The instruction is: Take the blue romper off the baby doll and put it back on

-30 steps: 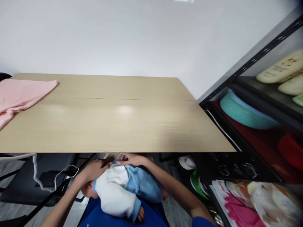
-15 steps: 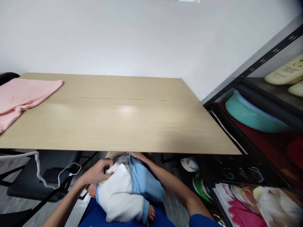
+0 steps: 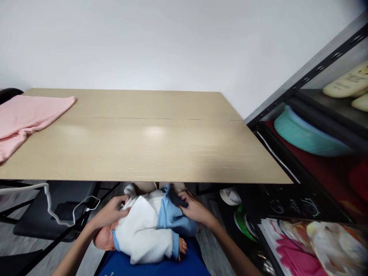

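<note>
A baby doll (image 3: 105, 237) lies on its side across my lap, partly under the table edge, its head to the left. It wears a white fleece top (image 3: 140, 230) with blue trim and light blue pants (image 3: 175, 218). My left hand (image 3: 113, 211) pinches the white top near the doll's shoulder. Over at the waist, my right hand (image 3: 195, 209) has its fingers closed on the blue pants, where a dark inner side shows. One small doll hand (image 3: 182, 247) sticks out of the near sleeve. The table edge borders the far side of the doll.
A wooden table (image 3: 149, 149) stands in front, with a pink cloth (image 3: 34, 115) at its left. Left below are a black chair (image 3: 43, 226) and a white cable (image 3: 47, 203). On the right, a dark shelf rack holds a teal basin (image 3: 307, 134), with packed bags (image 3: 336, 241) lower down.
My right hand has come back from under the table edge to the right side of the pants. The doll's head shows more fully, and my left hand stays at the top.
</note>
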Demonstrator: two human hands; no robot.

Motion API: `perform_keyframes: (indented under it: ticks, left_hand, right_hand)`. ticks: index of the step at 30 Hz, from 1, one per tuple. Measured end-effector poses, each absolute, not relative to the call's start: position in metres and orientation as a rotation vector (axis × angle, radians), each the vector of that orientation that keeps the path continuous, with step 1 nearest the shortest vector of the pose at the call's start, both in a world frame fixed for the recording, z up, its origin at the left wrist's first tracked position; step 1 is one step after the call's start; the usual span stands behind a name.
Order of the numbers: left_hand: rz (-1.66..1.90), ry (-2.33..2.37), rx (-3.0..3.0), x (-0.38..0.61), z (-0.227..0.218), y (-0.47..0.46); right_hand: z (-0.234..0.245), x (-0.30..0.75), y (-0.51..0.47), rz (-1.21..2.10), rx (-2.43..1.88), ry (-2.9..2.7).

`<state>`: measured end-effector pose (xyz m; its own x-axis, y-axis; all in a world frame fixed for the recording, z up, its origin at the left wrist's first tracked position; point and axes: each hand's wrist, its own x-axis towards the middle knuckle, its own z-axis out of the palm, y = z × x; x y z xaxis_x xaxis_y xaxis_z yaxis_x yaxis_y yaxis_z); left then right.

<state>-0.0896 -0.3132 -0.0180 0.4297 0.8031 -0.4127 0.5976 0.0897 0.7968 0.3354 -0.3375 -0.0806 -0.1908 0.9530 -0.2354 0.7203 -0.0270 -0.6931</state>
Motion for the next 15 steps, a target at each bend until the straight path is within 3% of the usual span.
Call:
perform_keyframes:
  ticks: [6, 15]
  left_hand:
    - [0.218, 1.248, 1.594, -0.087, -0.017, -0.308]
    - [0.225, 1.282, 1.581, -0.089, -0.026, -0.309]
  right_hand:
    - [-0.056, 0.33, -0.389, 1.037, -2.456, -1.875]
    - [-0.066, 0.326, -0.388, 1.141, -2.554, -1.866]
